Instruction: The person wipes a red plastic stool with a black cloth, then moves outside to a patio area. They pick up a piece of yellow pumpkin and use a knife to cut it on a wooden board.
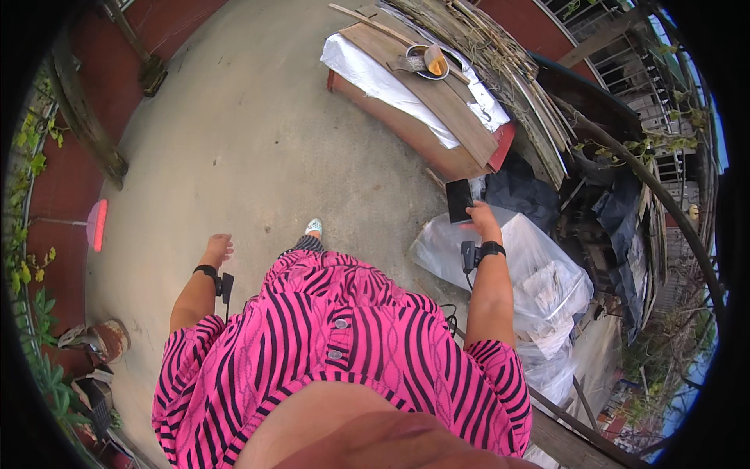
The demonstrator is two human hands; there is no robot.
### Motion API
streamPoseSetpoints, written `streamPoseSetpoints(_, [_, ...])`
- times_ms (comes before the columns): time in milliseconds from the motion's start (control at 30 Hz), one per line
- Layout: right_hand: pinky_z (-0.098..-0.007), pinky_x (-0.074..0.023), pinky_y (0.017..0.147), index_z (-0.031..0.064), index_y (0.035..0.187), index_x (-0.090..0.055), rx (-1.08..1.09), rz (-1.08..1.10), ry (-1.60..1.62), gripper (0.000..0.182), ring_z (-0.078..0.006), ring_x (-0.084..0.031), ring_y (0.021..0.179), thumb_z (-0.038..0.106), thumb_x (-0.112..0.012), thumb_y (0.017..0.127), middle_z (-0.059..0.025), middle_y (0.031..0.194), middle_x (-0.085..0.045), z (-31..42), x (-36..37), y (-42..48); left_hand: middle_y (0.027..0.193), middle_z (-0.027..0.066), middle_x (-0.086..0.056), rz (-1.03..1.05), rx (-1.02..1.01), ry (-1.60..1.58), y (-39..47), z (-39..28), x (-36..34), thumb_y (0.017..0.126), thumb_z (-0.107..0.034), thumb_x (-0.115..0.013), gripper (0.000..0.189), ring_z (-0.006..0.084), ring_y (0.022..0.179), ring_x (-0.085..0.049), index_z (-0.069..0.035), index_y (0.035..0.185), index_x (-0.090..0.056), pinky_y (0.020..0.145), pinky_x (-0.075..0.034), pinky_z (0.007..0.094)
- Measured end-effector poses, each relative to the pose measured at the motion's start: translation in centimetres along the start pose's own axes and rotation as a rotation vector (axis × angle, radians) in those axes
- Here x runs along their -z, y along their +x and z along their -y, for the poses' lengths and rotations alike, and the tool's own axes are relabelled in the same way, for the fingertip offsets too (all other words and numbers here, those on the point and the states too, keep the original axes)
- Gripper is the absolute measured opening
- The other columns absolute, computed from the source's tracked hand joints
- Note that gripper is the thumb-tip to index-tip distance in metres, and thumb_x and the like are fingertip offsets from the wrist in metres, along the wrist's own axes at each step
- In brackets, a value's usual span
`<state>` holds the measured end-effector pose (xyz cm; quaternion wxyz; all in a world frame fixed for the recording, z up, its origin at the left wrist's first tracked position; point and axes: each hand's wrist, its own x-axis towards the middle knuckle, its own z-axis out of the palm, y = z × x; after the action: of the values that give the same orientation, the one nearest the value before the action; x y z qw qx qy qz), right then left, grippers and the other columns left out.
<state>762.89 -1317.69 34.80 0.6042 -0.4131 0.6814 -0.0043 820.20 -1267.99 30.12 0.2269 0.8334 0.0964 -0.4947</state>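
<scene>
My right hand (484, 220) grips a black smartphone (459, 200) by its lower edge, out to the right side. Below the phone is a heap under clear plastic sheeting (515, 246). My left hand (219, 248) hangs over the concrete floor (234, 152) with nothing in it, its fingers loosely apart. Each wrist wears a black strap with a small device and a cable. One foot in a light patterned shoe (314, 226) shows ahead of me.
A wooden board (428, 99) and white sheeting (351, 58) top a reddish box, with a bowl (436, 67) on the board. Long sticks (515, 76) lie behind. A pink broom or mop head (100, 225) leans at the left wall, near a wooden post (88, 117) and a rusty bucket (110, 340).
</scene>
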Motion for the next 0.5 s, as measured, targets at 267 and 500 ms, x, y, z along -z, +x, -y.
streamPoseSetpoints(267, [-0.0454, -0.0588, 0.062, -0.0054, 0.116, -0.048, -0.093, -0.067, 0.005, 0.032, -0.0322, -0.062, 0.086, 0.005, -0.054, 0.086, -0.0149, 0.102, -0.058, 3.1, 2.9, 2.1, 0.104, 0.0052, -0.062, 0.249, -0.448, 0.070, -4.4, -27.3, -12.2, 0.088, -0.030, -0.055, 0.051, 0.0118, 0.085, -0.059, -0.006, 0.132, -0.043, 0.071, -0.046, 0.0279])
streamPoseSetpoints(500, [-0.0434, -0.0583, 0.061, -0.0043, 0.104, -0.053, -0.047, -0.041, 0.207, 0.022, -0.0330, -0.063, 0.083, 0.007, -0.054, 0.085, -0.0160, 0.097, -0.058, 8.0, 5.3, 12.5, 0.108, 0.0061, -0.061, 0.354, -0.529, 0.226, -7.8, -41.5, -21.7, 0.091, -0.035, -0.053, 0.054, 0.0133, 0.090, -0.059, -0.007, 0.135, -0.039, 0.077, -0.046, 0.0297])
